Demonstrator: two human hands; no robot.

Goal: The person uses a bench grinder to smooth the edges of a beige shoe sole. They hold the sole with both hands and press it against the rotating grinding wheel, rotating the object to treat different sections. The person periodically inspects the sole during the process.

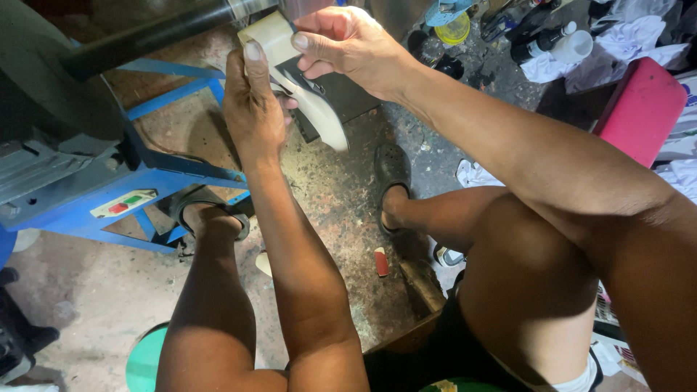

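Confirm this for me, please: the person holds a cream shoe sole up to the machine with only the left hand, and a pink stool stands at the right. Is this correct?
Not quite. In the head view both hands hold the cream shoe sole: the left hand grips it from the side and the right hand from above. The rest is right: it is held up at the machine, and the pink stool stands at the right.

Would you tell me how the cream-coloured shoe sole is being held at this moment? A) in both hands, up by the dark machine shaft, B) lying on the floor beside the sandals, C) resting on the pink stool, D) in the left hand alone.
A: the left hand and the right hand both grip the cream shoe sole, raised close to the dark shaft of the blue-framed machine.
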